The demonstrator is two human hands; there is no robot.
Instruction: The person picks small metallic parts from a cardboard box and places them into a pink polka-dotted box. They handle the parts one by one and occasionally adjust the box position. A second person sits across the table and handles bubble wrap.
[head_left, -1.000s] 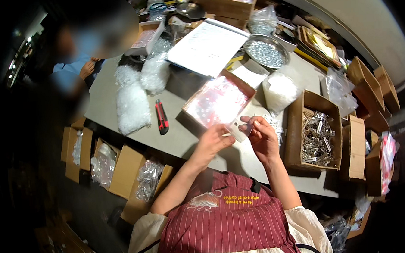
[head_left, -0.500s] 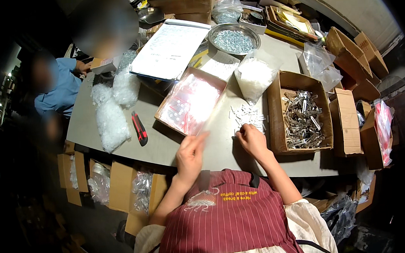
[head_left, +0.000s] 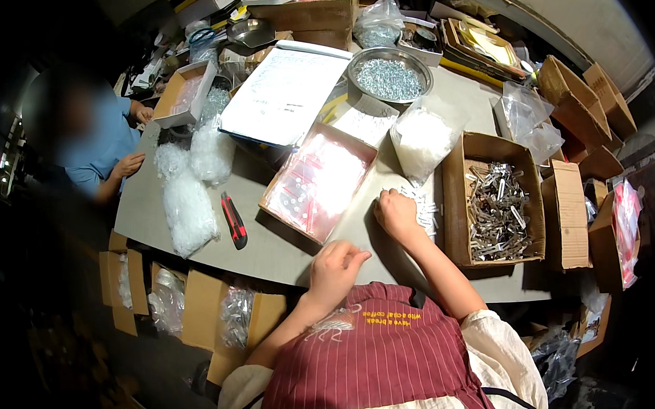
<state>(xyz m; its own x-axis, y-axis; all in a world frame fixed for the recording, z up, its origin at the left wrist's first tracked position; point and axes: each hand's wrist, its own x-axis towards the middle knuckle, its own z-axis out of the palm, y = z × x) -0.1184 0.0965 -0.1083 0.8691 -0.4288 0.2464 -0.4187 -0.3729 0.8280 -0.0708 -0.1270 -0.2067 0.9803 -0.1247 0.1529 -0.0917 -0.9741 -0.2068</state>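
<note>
My left hand (head_left: 336, 272) is above the near table edge, just below an open cardboard box (head_left: 271, 203) of clear and pink small plastic bags (head_left: 318, 179). Its thumb and fingers are pinched together; whatever they hold is too small to make out. At the left edge of a loose pile of small white strips (head_left: 427, 212), my right hand (head_left: 398, 214) rests low over the table with its fingers curled together. Its fingertips are partly hidden, and I cannot tell what is in them. A clear bag of white pieces (head_left: 423, 145) stands just beyond that hand.
Right of the pile is a cardboard box (head_left: 458, 230) of metal clips (head_left: 499, 213). A red-black utility knife (head_left: 233, 221) and filled plastic bags (head_left: 189, 213) lie left. Beyond are a clipboard (head_left: 283, 95) and a metal bowl of screws (head_left: 389, 77). A person in blue (head_left: 102, 143) is at far left.
My left hand has moved right, its extended finger now drawn into a pinch. The right hand has shifted left and slightly forward at the strips. The whole view has shifted a little.
</note>
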